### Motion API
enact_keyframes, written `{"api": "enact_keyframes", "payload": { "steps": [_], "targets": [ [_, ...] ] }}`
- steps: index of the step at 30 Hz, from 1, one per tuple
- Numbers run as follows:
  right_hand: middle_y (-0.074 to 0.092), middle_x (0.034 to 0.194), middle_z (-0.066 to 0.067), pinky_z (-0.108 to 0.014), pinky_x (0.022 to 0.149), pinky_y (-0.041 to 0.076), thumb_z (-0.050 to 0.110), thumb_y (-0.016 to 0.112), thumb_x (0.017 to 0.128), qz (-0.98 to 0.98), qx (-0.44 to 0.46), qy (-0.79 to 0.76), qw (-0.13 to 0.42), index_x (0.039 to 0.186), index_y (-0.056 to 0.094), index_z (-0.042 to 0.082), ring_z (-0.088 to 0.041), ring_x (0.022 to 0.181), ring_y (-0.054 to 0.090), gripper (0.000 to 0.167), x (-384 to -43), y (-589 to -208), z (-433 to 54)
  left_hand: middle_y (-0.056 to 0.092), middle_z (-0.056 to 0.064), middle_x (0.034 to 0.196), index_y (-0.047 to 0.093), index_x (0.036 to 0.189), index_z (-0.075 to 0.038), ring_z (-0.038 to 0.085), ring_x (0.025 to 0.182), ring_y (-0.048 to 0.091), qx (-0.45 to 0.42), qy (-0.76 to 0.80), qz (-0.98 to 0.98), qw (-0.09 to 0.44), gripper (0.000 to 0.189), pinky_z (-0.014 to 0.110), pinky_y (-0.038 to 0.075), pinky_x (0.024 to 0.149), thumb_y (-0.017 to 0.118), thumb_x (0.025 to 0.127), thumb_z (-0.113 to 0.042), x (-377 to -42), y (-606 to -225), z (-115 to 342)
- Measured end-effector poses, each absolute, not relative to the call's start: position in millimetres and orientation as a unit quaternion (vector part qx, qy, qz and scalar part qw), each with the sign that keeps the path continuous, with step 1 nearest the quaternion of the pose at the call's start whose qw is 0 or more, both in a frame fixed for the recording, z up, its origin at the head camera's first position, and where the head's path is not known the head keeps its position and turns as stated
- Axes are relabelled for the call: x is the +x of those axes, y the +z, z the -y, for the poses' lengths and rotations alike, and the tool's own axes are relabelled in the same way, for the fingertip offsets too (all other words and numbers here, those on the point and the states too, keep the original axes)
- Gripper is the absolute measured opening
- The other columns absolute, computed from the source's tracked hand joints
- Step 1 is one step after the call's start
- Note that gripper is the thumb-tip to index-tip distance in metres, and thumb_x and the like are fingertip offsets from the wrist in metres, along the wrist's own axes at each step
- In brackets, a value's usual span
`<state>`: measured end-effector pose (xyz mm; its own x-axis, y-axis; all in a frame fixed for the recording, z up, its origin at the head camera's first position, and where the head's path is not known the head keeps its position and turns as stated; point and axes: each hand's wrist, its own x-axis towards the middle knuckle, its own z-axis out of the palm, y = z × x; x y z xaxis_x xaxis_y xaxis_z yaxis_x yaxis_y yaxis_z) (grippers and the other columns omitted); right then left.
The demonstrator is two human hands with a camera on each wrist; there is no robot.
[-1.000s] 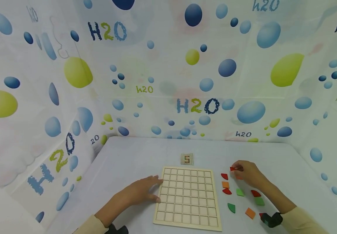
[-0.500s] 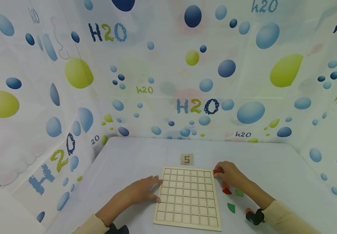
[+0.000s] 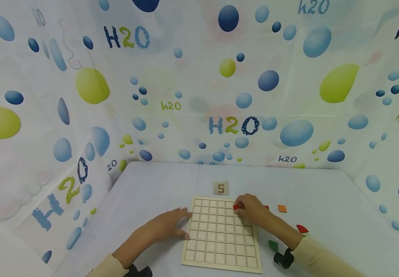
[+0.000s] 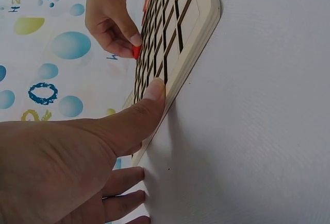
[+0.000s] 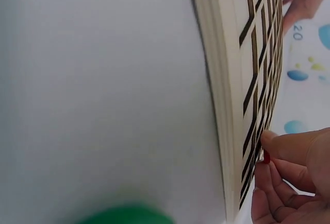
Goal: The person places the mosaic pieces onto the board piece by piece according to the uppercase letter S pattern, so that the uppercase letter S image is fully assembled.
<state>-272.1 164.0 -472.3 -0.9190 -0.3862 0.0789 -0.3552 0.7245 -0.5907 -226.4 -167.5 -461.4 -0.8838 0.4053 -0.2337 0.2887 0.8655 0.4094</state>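
Observation:
A pale wooden board (image 3: 217,246) with a grid of square cells lies flat on the white table. My right hand (image 3: 253,211) pinches a small red tile (image 3: 236,207) between thumb and fingers, over the far right cells. In the left wrist view that red tile (image 4: 136,52) is close to the grid surface; whether it touches cannot be told. My left hand (image 3: 166,227) rests at the board's left edge. Its thumb (image 4: 153,90) lies on the rim, with the other fingers (image 4: 126,180) extended alongside.
Beyond the board lies a small gridded card (image 3: 221,188) with a coloured S-like pattern. To the right are an orange square tile (image 3: 282,208), a red rounded tile (image 3: 302,229) and a dark green rounded tile (image 3: 273,245). The right forearm hides other tiles there.
My right hand has carried the red tile leftward from the loose tiles on the right to above the board's far right cells. The left hand and board have stayed put.

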Motion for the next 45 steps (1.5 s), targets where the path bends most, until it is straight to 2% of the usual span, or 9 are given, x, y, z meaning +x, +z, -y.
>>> {"api": "enact_keyframes", "payload": {
  "steps": [7,14,24,31,37,45],
  "targets": [
    [0.064,0.093,-0.001,-0.03,0.079,0.058,0.007,0.082,0.092,-0.931,-0.185,-0.314,0.026,0.1,0.072,0.003,-0.012,0.087,0.059,0.014,-268.7,-470.6,-149.1,0.045,0.012,0.165,0.058,0.151,-0.02,0.037,0.154,0.04,0.179,0.19,-0.952,0.159,0.078,0.061,0.037,0.123,0.084,0.085,-0.053,-225.8,-459.4,166.6],
    [0.064,0.093,-0.003,-0.033,0.078,0.06,0.003,0.081,0.092,-0.927,-0.199,-0.317,0.028,0.096,0.072,0.002,-0.014,0.087,0.062,0.009,-267.5,-473.1,-142.0,0.045,0.012,0.165,0.058,0.151,-0.02,0.037,0.155,0.039,0.18,0.19,-0.952,0.157,0.078,0.062,0.037,0.123,0.084,0.085,-0.052,-224.7,-459.1,166.9],
    [0.066,0.097,-0.007,-0.041,0.081,0.062,-0.001,0.076,0.093,-0.921,-0.218,-0.32,0.039,0.1,0.073,-0.001,-0.019,0.09,0.064,0.008,-260.1,-464.5,-137.0,0.045,0.013,0.165,0.058,0.152,-0.018,0.037,0.154,0.04,0.18,0.185,-0.954,0.154,0.079,0.061,0.038,0.123,0.083,0.085,-0.052,-225.7,-458.4,166.6],
    [0.066,0.097,-0.006,-0.037,0.081,0.06,-0.002,0.074,0.095,-0.919,-0.224,-0.321,0.04,0.103,0.071,0.0,-0.017,0.091,0.063,0.009,-260.7,-467.0,-137.0,0.045,0.014,0.165,0.059,0.151,-0.018,0.038,0.154,0.04,0.177,0.19,-0.953,0.154,0.078,0.061,0.037,0.123,0.084,0.085,-0.05,-226.5,-458.7,167.9],
    [0.063,0.097,-0.002,-0.031,0.075,0.056,0.0,0.074,0.096,-0.919,-0.221,-0.322,0.051,0.096,0.071,0.005,-0.014,0.087,0.059,0.006,-260.1,-470.9,-138.9,0.045,0.014,0.165,0.058,0.151,-0.017,0.038,0.154,0.04,0.181,0.195,-0.951,0.155,0.078,0.061,0.037,0.123,0.084,0.085,-0.05,-226.7,-460.9,168.3],
    [0.061,0.097,-0.003,-0.03,0.076,0.056,-0.003,0.073,0.095,-0.913,-0.251,-0.319,0.042,0.094,0.071,0.005,-0.014,0.089,0.059,0.008,-259.0,-470.8,-140.4,0.045,0.014,0.165,0.059,0.151,-0.019,0.038,0.154,0.04,0.183,0.189,-0.953,0.153,0.077,0.061,0.037,0.123,0.084,0.085,-0.052,-227.2,-464.3,168.1]
  ]
}}
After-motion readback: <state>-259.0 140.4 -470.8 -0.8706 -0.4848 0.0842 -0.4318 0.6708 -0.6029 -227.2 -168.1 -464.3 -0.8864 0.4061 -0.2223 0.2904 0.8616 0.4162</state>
